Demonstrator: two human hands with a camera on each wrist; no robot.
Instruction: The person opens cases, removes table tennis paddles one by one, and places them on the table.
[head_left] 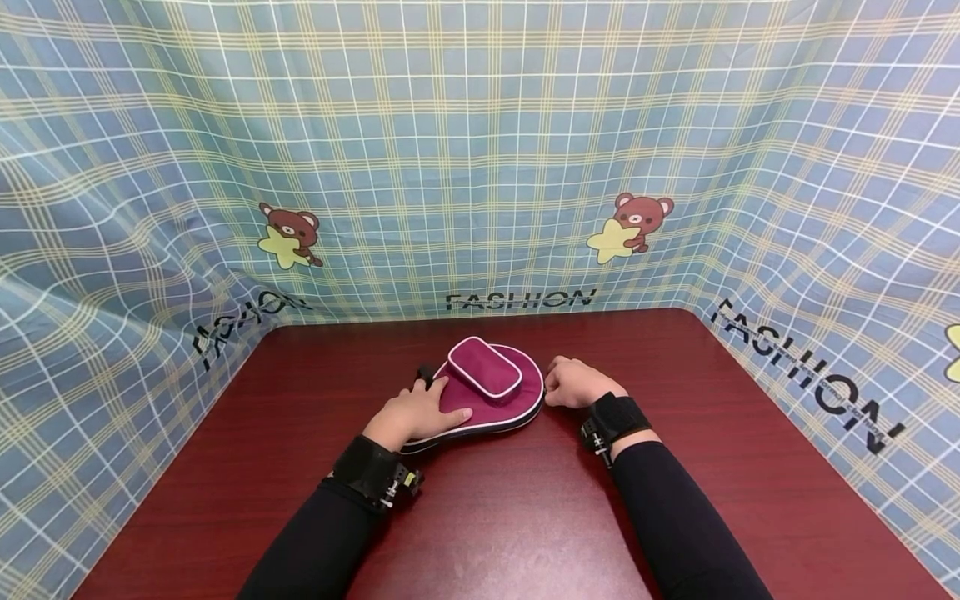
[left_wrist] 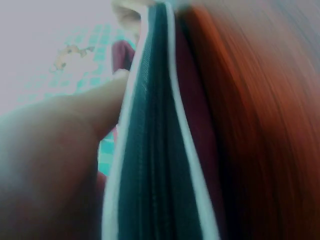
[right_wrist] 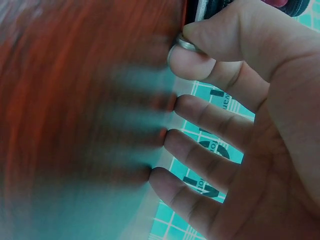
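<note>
A maroon paddle-shaped bat case with white piping lies flat on the table, a raised rectangular pocket on its top. My left hand rests over its narrow end, thumb stretched along the upper face. Down the side of the case, the left wrist view shows a dark zipper band between two white edges. At the rounded right end is my right hand. Its thumb and forefinger pinch a small silver zipper pull, and the other fingertips point down at the tabletop.
The dark red wooden table runs back to a blue checked cloth with bears and lettering. That cloth also hangs along both sides. A small black piece shows beyond the left hand. Each wrist carries a strapped camera.
</note>
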